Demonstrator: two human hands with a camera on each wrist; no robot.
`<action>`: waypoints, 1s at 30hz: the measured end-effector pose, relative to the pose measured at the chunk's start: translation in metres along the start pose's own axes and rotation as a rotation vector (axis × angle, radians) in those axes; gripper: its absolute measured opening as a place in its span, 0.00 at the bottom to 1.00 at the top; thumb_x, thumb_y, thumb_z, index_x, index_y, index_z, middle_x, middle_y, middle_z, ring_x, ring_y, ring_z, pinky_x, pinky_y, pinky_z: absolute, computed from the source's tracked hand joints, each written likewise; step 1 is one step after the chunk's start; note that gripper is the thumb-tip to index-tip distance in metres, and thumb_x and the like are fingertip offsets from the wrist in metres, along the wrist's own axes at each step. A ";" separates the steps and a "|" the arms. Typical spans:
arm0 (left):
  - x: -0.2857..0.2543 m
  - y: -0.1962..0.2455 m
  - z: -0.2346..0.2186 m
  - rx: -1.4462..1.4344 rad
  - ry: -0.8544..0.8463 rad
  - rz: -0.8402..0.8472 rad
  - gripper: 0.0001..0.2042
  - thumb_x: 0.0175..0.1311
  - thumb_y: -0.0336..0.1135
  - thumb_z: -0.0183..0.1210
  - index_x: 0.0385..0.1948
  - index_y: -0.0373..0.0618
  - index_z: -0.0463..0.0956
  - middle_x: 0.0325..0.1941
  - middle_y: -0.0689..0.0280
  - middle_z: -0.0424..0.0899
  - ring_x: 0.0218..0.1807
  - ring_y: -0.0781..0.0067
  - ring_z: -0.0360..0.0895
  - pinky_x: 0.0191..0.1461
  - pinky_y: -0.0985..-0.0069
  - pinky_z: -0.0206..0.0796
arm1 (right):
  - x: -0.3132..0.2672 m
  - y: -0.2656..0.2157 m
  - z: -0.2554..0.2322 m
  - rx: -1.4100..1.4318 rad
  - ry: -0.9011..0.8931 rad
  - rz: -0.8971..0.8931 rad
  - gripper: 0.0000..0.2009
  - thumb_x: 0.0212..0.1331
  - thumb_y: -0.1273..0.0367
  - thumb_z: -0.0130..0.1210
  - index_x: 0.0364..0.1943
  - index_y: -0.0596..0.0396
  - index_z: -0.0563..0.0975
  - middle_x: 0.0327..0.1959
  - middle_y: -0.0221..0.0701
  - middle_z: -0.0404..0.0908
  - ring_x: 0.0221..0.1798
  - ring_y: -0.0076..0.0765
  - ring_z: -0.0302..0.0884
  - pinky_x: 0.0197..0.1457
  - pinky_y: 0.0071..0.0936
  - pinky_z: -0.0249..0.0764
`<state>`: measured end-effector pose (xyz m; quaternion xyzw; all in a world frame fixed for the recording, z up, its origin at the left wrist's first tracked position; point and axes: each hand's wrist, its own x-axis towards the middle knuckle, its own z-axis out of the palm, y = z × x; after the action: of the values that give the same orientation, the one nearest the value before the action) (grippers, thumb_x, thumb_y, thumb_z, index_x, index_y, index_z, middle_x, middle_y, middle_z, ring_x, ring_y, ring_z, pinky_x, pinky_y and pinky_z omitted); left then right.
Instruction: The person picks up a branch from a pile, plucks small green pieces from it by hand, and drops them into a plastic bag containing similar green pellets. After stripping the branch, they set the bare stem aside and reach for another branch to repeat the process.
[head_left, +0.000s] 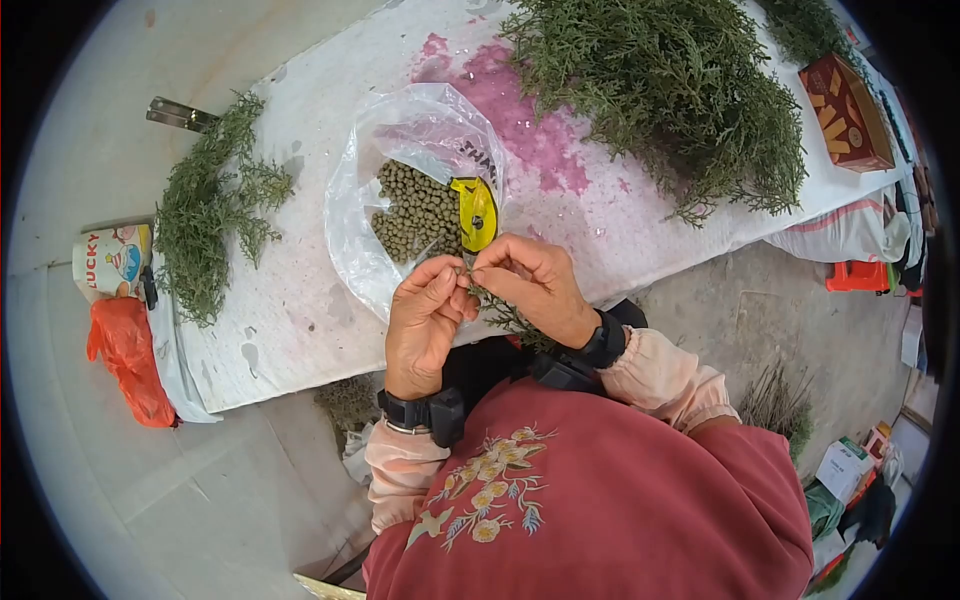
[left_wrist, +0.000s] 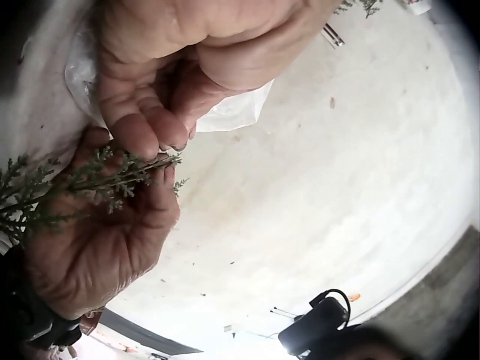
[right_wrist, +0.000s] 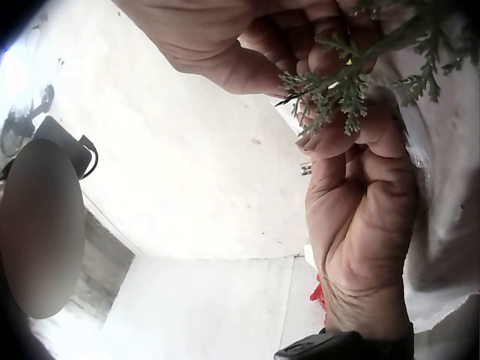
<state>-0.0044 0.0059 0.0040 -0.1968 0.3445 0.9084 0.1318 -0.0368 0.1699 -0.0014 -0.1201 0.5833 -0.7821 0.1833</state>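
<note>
Close over the table's front edge, my two hands meet fingertip to fingertip. Between the thumb and fingers of my right hand point(head_left: 540, 290) is a green conifer sprig point(head_left: 508, 315), which trails down below that hand. My left hand point(head_left: 425, 320) pinches at the tip of the same sprig; in the left wrist view the sprig point(left_wrist: 105, 180) crosses the right palm to this point. Whatever small piece lies between the fingertips is hidden. Just beyond them is a clear plastic bag point(head_left: 347, 215) of round brownish-green pellets point(head_left: 418, 210), with a yellow, black-centred item point(head_left: 478, 215) on it.
A large heap of conifer branches point(head_left: 670, 90) covers the table's back right, beside a red box point(head_left: 848, 115). More branches point(head_left: 205, 210) lie at left. An orange-red bag point(head_left: 130, 360) and a pouch marked LUCKY point(head_left: 115, 260) sit at the left edge.
</note>
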 end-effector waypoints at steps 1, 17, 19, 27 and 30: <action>0.000 0.000 0.000 0.000 0.001 -0.001 0.06 0.61 0.28 0.53 0.36 0.36 0.75 0.30 0.64 0.78 0.26 0.76 0.71 0.32 0.75 0.65 | 0.000 0.000 0.000 -0.003 -0.002 0.002 0.02 0.57 0.76 0.51 0.33 0.61 0.74 0.29 0.22 0.75 0.32 0.12 0.67 0.34 0.13 0.64; -0.003 -0.005 0.002 0.044 0.002 0.062 0.08 0.62 0.28 0.52 0.39 0.35 0.76 0.30 0.65 0.77 0.26 0.78 0.69 0.34 0.74 0.67 | 0.000 0.001 -0.004 0.086 -0.049 0.019 0.02 0.58 0.77 0.50 0.33 0.62 0.73 0.30 0.28 0.77 0.33 0.17 0.73 0.35 0.17 0.70; -0.004 -0.005 0.003 0.044 0.006 0.046 0.08 0.62 0.28 0.52 0.39 0.35 0.75 0.30 0.65 0.78 0.26 0.78 0.70 0.34 0.74 0.67 | 0.000 0.002 -0.003 0.078 -0.044 0.012 0.02 0.58 0.77 0.49 0.33 0.63 0.73 0.29 0.29 0.77 0.32 0.18 0.73 0.34 0.18 0.70; -0.005 -0.004 0.005 0.062 0.025 0.038 0.08 0.61 0.27 0.52 0.39 0.35 0.76 0.29 0.65 0.78 0.27 0.78 0.71 0.33 0.75 0.67 | 0.002 0.001 0.002 0.061 -0.045 -0.010 0.03 0.59 0.77 0.49 0.32 0.64 0.72 0.26 0.31 0.77 0.27 0.23 0.76 0.30 0.20 0.72; -0.005 -0.004 0.004 0.061 0.016 0.042 0.08 0.61 0.26 0.52 0.39 0.36 0.76 0.29 0.65 0.78 0.28 0.78 0.72 0.33 0.75 0.68 | 0.002 0.001 0.002 0.051 -0.040 -0.007 0.03 0.59 0.76 0.49 0.32 0.64 0.72 0.26 0.31 0.77 0.27 0.23 0.76 0.30 0.19 0.72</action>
<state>0.0006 0.0110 0.0063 -0.1928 0.3769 0.8985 0.1161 -0.0377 0.1670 -0.0018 -0.1329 0.5592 -0.7947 0.1953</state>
